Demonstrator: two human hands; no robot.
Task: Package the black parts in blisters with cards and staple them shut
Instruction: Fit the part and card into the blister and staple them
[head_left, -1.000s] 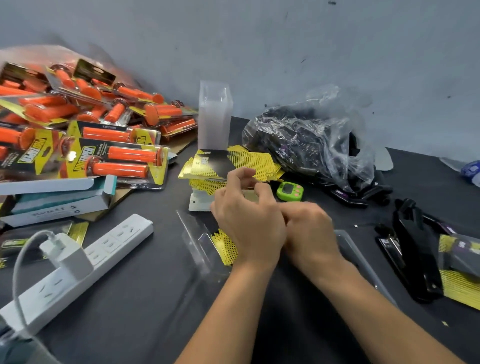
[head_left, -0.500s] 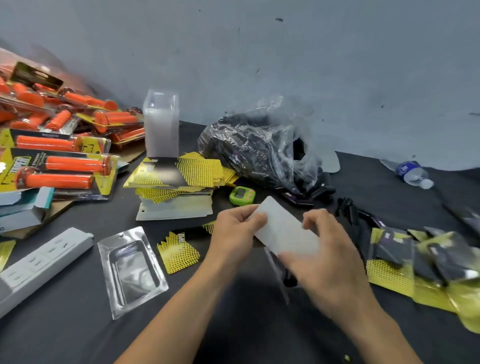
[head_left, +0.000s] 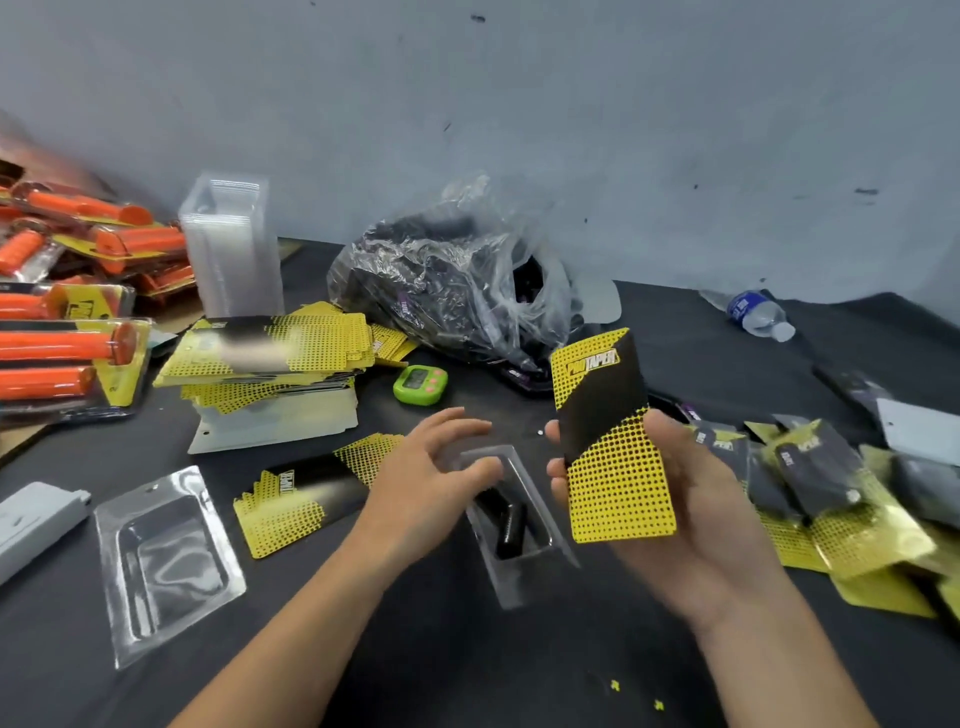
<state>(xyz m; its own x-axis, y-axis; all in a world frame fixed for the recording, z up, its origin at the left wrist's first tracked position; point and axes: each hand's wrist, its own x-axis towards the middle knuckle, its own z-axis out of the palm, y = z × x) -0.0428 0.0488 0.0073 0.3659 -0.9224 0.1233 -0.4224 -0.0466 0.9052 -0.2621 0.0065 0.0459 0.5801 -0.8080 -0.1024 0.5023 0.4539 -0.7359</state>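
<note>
- The right hand (head_left: 691, 519) pinches a yellow-and-black card (head_left: 602, 415) by its long edges, thumb on one side and fingertips wrapped round the other. The card stands nearly upright with its printed face to the camera, probably to check its orientation before it goes in.
- The card's top corner reads "PROTAPER".
- The left hand (head_left: 421, 483) holds nothing. Its fingers are spread and loosely bent just over the open clear blister (head_left: 519, 582), likely to steady it; I cannot tell if they touch.
- One black part (head_left: 511, 527) lies in the blister's pocket, between the hands.
- Supplies sit within reach: an empty blister (head_left: 161, 561) and a loose card (head_left: 306, 493) to the left, and the bag of black parts (head_left: 452, 280) behind.
- Filled packs (head_left: 831, 493) are piled to the right.
</note>
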